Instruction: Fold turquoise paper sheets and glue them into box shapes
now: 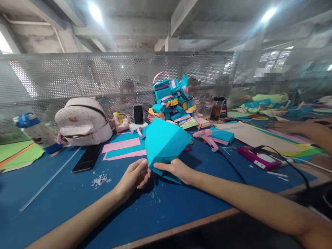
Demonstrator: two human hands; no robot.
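Observation:
A folded piece of blue paper (pixel 166 138), shaped like a fan or open cone, is held up over the blue table in front of me. My right hand (pixel 178 170) grips its lower end, the thumb lying on the near face and the other fingers mostly hidden behind it. At the paper's lower left edge, my left hand (pixel 138 173) has thumb and forefinger pinched together, with the remaining fingers curled. Beyond the paper rises a pile of blue, pink and yellow paper pieces (pixel 168 100). A pink glue gun (pixel 207 137) lies to the right.
Pink paper strips (pixel 121 144) and a black phone (pixel 87 159) lie on the left, near a pale backpack (pixel 83 121) and a bottle (pixel 38 133). White scraps (pixel 101 180) are scattered closer. A purple device (pixel 259 158) with cables and another person's arm (pixel 306 129) are on the right.

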